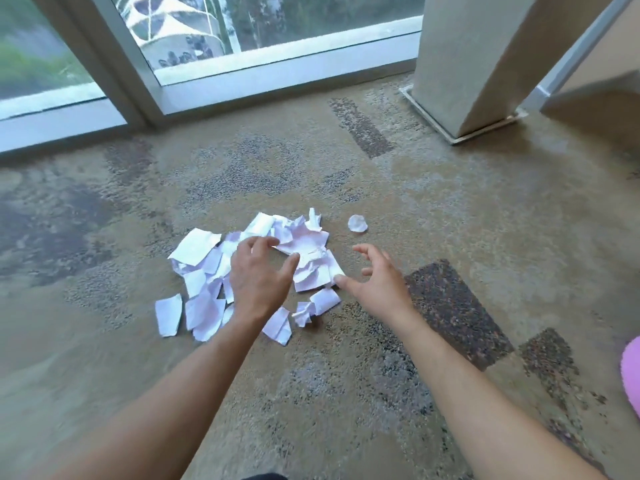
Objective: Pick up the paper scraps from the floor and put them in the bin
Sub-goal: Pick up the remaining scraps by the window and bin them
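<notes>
Patterned beige carpet (346,393) with darker rectangular patches covers the floor, running up to tall windows (242,29) at the back left and a pale square column (478,64) at the back right. At the far right edge a pink fuzzy object (632,372) pokes into view. No bin shows anywhere. White paper scraps (197,247) lie in a loose heap on the carpet mid-frame, with one small crumpled piece (357,223) lying apart to the heap's right. Nothing blocks the heap. The left hand (258,277) hovers over the middle of the pile, fingers spread and curled, gripping nothing. The right hand (375,278) is at the pile's right edge, open and cupped, thumb near a scrap; contact cannot be told.
</notes>
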Available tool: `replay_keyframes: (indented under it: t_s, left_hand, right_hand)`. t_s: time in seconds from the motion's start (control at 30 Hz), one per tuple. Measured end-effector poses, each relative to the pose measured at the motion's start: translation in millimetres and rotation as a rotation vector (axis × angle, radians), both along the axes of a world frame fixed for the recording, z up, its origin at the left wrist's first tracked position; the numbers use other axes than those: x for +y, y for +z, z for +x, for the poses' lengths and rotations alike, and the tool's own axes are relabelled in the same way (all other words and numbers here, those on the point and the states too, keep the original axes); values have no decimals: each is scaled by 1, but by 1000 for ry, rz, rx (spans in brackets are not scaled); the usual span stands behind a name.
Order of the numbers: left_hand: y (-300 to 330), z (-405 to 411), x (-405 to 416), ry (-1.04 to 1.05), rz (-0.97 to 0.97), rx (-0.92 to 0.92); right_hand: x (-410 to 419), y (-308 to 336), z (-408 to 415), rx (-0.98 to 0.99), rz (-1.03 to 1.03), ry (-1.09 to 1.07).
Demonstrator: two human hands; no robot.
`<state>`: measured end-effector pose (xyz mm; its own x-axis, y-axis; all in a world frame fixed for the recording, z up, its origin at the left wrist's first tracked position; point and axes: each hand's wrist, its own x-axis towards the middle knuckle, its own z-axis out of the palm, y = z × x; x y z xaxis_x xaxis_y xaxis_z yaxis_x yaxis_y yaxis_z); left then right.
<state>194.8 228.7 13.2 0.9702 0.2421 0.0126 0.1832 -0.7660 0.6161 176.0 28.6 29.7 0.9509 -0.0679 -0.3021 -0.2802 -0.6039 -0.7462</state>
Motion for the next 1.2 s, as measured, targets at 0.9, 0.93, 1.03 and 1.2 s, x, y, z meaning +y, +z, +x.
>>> replay_keyframes:
  t_s: [0.9, 0.93, 1.03, 1.2]
  left_hand:
    - [-62, 47, 71, -200, 467, 379]
    - [-65, 45, 68, -204, 447, 345]
    - [-74, 37, 62, -201, 287, 158]
    - [-66, 32, 50, -188, 27, 147]
  right_hand:
    - [97, -63, 110, -84, -636, 592]
    - [98, -63, 108, -86, -599, 586]
    - [98, -63, 101, -97, -513, 567]
    - [93, -61, 98, -69, -379, 487]
